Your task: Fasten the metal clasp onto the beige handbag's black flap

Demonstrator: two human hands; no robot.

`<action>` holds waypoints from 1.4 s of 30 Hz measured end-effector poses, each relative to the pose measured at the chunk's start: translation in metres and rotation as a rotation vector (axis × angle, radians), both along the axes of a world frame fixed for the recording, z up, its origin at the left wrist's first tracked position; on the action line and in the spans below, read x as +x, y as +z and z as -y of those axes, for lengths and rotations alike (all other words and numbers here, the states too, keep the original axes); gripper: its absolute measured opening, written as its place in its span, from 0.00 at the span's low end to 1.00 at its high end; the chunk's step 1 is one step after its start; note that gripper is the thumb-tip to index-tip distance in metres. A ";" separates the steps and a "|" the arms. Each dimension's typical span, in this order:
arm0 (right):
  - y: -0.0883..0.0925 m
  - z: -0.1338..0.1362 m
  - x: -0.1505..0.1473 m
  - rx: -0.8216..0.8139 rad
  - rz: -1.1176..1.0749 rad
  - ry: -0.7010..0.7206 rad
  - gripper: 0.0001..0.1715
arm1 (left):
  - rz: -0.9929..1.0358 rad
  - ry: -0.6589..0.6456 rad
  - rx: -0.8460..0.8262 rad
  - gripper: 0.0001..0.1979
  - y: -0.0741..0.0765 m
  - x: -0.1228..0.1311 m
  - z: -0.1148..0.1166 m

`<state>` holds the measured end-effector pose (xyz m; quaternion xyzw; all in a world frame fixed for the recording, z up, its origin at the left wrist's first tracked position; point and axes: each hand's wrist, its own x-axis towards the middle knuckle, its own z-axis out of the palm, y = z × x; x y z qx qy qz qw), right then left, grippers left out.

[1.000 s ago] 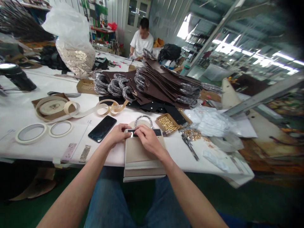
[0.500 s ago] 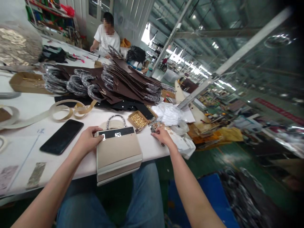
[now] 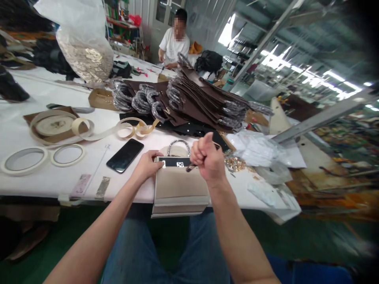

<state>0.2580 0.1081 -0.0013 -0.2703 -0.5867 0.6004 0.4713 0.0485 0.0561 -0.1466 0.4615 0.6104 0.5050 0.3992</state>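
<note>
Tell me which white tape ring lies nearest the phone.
The smaller tape ring, right of the larger one; it alone lies beside the black phone.

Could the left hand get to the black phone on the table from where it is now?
Probably yes. The left hand grips the top corner of the beige bag, and the phone lies flat just to its left on the bare white table, nothing between them.

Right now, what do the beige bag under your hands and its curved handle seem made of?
The beige bag: smooth matte panels with stiff layered edges, likely leather or imitation; cannot tell which. The curved handle: silvery and glinting, so metal or a film wrapping. The left hand holds the bag; the right hand fists a thin tool.
</note>
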 end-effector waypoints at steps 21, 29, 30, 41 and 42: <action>-0.070 0.009 -0.094 0.121 0.148 -0.156 0.44 | 0.132 -0.095 0.024 0.18 0.009 -0.018 0.010; -0.076 0.013 -0.096 0.114 0.187 -0.132 0.42 | 0.095 -0.099 0.028 0.15 0.009 -0.015 0.007; -0.075 0.011 -0.095 0.107 0.168 -0.136 0.42 | 0.087 -0.085 0.013 0.16 0.010 -0.014 0.006; -0.064 0.017 -0.078 -0.001 0.016 0.000 0.45 | 0.010 0.025 -0.029 0.22 0.009 -0.004 0.004; -0.065 0.014 -0.082 -0.028 0.026 -0.009 0.45 | 0.014 0.023 -0.031 0.21 0.009 -0.004 0.004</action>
